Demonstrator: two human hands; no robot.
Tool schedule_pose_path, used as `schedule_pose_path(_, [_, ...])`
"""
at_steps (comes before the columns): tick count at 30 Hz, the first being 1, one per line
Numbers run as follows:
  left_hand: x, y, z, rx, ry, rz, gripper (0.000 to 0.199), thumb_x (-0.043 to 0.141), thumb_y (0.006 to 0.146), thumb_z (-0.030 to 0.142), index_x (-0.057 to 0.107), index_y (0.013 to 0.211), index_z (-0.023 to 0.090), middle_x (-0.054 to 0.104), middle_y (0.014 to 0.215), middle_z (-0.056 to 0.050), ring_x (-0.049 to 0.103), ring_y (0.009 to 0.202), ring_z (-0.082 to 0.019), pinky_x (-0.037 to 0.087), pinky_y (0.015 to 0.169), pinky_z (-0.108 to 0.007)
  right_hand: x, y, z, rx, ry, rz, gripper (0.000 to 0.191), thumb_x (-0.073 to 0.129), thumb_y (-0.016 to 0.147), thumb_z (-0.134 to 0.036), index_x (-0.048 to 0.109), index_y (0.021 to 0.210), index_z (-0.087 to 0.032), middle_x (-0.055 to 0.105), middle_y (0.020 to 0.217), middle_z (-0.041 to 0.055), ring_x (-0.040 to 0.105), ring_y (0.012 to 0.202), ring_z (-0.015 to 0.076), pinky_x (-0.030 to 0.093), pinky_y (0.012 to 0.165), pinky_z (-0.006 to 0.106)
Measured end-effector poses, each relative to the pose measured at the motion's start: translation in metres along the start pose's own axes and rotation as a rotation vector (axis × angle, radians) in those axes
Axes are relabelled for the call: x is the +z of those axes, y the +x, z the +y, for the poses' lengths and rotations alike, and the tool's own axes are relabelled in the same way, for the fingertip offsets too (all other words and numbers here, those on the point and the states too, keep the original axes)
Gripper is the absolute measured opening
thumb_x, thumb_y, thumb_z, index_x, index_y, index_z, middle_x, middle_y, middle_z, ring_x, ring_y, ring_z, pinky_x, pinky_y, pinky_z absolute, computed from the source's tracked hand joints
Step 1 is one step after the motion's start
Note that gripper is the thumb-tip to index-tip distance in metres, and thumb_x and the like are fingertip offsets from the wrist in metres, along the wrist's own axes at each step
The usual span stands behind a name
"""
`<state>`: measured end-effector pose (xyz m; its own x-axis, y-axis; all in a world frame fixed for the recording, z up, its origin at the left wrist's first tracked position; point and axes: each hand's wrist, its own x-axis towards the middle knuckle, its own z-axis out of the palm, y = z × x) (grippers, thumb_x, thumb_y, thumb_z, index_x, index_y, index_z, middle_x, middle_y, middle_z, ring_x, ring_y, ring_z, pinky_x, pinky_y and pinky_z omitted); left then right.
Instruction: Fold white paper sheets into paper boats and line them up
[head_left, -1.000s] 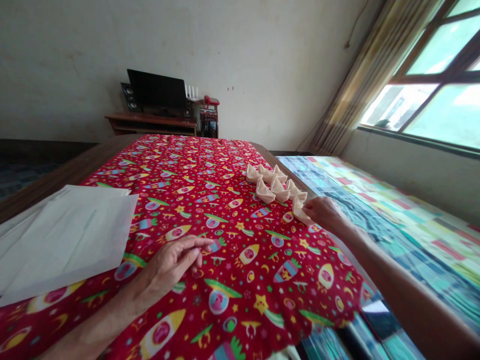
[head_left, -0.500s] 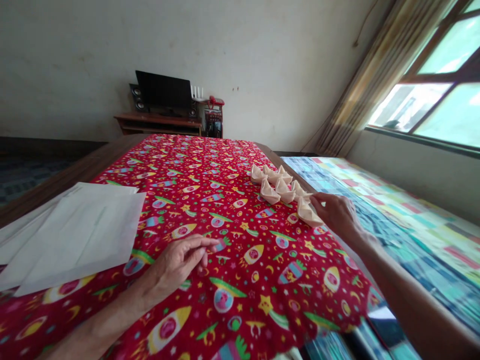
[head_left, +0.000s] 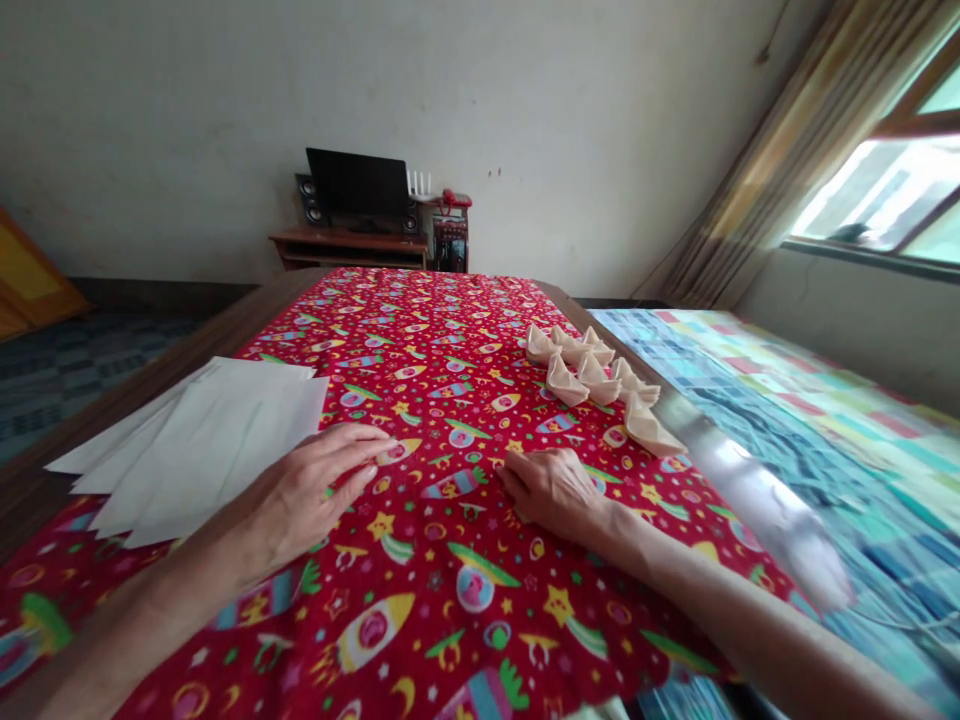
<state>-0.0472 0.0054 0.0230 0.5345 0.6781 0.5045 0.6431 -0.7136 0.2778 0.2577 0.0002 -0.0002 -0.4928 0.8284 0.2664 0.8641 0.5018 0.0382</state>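
My left hand (head_left: 322,485) is over the red cloth, just right of a fanned stack of white paper sheets (head_left: 217,440). Its fingers are stretched out with the thumb below them, and it holds nothing. My right hand (head_left: 559,490) rests low on the cloth near the middle, fingers curled in, nothing seen in them. Several cream folded paper boats (head_left: 598,380) stand in a cluster beyond it to the right, near the table edge. The nearest paper boat (head_left: 649,428) sits a little apart from the others at the front.
A red cloth (head_left: 442,340) printed with rockets covers the long table. Along its right side lies a bed with a checked cover (head_left: 787,400). At the far wall are a monitor (head_left: 358,185) on a small desk (head_left: 352,240) and a red telephone (head_left: 454,198). A curtain (head_left: 780,150) hangs by the window.
My right hand has left the nearest paper boat and come left to the middle of the cloth. My left hand has moved slightly left and away from me. The view has turned a little left.
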Motion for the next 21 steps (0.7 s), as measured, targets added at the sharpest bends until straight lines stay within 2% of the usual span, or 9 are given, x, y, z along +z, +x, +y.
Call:
schedule_pose_path(4, [-0.02,-0.044,-0.052,-0.041,0.241,-0.023,0.052,0.053,0.083,0.053,0.055,0.123,0.019,0.055,0.128,-0.01,0.05,0.117,-0.024,0.038,0.101,-0.038,0.001,0.002,-0.003,0.059,0.067,-0.02,0.035,0.036,0.094,-0.035,0.057,0.071,-0.019,0.058,0.054,0.0001,0.041,0.045,0.0087,0.015,0.05,0.026])
schedule_pose_path(7, [-0.031,-0.072,-0.074,-0.155,0.361,-0.091,0.056,0.05,0.083,0.057,0.055,0.123,0.018,0.054,0.128,-0.012,0.048,0.119,-0.024,0.038,0.101,-0.039,0.001,0.002,-0.001,0.072,0.097,-0.025,0.035,0.036,0.093,-0.036,0.056,0.071,-0.019,0.056,0.054,0.0,0.042,0.046,0.0091,0.016,0.05,0.026])
schedule_pose_path(10, [-0.036,-0.083,-0.072,-0.198,0.33,-0.142,0.057,0.053,0.083,0.055,0.053,0.126,0.018,0.055,0.129,-0.01,0.051,0.117,-0.022,0.039,0.101,-0.035,0.002,0.002,0.0,0.074,0.108,-0.029,0.035,0.035,0.094,-0.037,0.055,0.07,-0.019,0.055,0.054,-0.0003,0.042,0.045,0.0091,0.016,0.05,0.026])
schedule_pose_path(13, [-0.033,-0.08,-0.057,-0.205,0.275,-0.169,0.061,0.061,0.079,0.05,0.05,0.129,0.017,0.054,0.131,-0.01,0.05,0.119,-0.023,0.037,0.103,-0.034,0.003,0.002,0.0,0.081,0.104,-0.021,0.035,0.036,0.093,-0.038,0.054,0.07,-0.019,0.055,0.053,-0.0005,0.041,0.045,0.0091,0.016,0.05,0.026])
schedule_pose_path(15, [-0.028,-0.075,-0.049,-0.227,0.257,-0.155,0.058,0.059,0.082,0.047,0.05,0.129,0.014,0.053,0.132,-0.01,0.05,0.119,-0.022,0.037,0.104,-0.034,0.004,0.002,0.0,0.084,0.1,-0.018,0.035,0.036,0.093,-0.038,0.054,0.07,-0.019,0.054,0.053,-0.0005,0.041,0.044,0.0091,0.016,0.05,0.026])
schedule_pose_path(18, [-0.021,-0.07,-0.043,-0.258,0.251,-0.101,0.045,0.05,0.089,0.039,0.052,0.126,0.014,0.055,0.129,-0.009,0.054,0.115,-0.021,0.04,0.102,-0.033,0.003,0.002,0.0,0.079,0.101,-0.019,0.036,0.035,0.094,-0.038,0.054,0.07,-0.019,0.054,0.053,-0.0005,0.042,0.045,0.0093,0.016,0.05,0.026])
schedule_pose_path(21, [-0.022,-0.069,-0.04,-0.266,0.257,-0.047,0.029,0.045,0.092,0.031,0.061,0.112,0.017,0.064,0.116,-0.004,0.06,0.105,-0.018,0.044,0.098,-0.03,0.003,0.001,0.0,0.077,0.106,-0.02,0.036,0.035,0.094,-0.038,0.055,0.071,-0.019,0.054,0.053,-0.0003,0.042,0.045,0.0096,0.016,0.05,0.026])
